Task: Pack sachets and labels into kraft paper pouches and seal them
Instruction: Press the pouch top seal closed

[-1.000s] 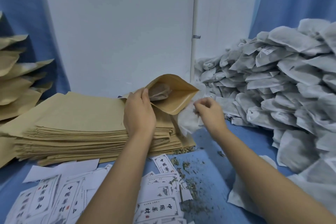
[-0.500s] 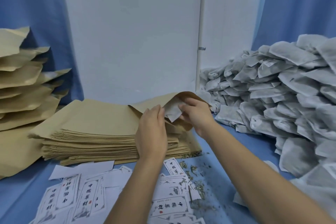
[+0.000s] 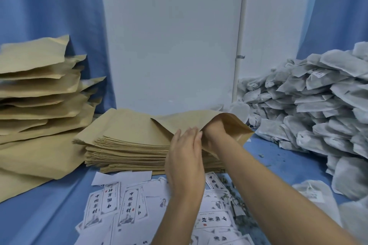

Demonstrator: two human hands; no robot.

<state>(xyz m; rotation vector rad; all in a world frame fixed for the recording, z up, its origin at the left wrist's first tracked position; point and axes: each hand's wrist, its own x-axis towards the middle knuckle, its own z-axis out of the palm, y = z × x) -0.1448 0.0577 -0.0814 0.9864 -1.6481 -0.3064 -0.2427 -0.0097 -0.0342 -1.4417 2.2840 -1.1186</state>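
Observation:
The top kraft pouch [image 3: 231,123] lies with its mouth open on a stack of flat kraft pouches [image 3: 129,141]. My right hand [image 3: 214,131] reaches into that mouth up to the wrist, and its fingers are hidden inside. My left hand [image 3: 185,155] stands beside the mouth with straight fingers touching the pouch's edge; its thumb is hidden. White sachets [image 3: 318,105] are heaped at the right. Printed paper labels [image 3: 123,205] lie scattered in front of the stack.
Bulging kraft pouches [image 3: 39,85] are stacked at the left against a blue curtain. One loose sachet [image 3: 310,191] lies at the near right. Dried herb crumbs [image 3: 239,207] dot the blue tabletop [image 3: 49,215]. A white wall panel stands behind.
My right hand took a sachet from the heap and has pushed it deep into the open pouch. My left hand stayed at the pouch's mouth. The camera has shifted left.

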